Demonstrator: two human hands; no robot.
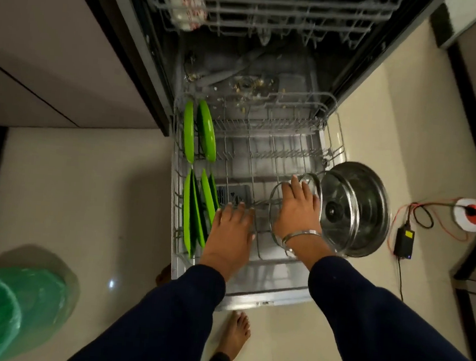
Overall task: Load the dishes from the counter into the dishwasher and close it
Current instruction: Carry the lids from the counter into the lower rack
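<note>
The dishwasher's lower rack [252, 262] is pulled out over the open door. Several green plates [205, 131] stand on edge along its left side. My left hand [231, 231] reaches into the rack beside the nearer green plates, fingers straight, holding nothing. My right hand [297, 211] lies flat against a steel-rimmed glass lid [274, 200] standing in the rack's right part. Just right of it stand a second glass lid with a black knob [340, 215] and a steel dish [375, 209], which leans at the rack's right edge.
The upper rack [274, 19] holds a white cup with red print [186, 3]. Food crumbs lie on the tub floor [250, 86]. A green lined bin [4, 309] stands at lower left. Cables, a black adapter [404, 242] and a socket [469, 215] lie on the floor at right.
</note>
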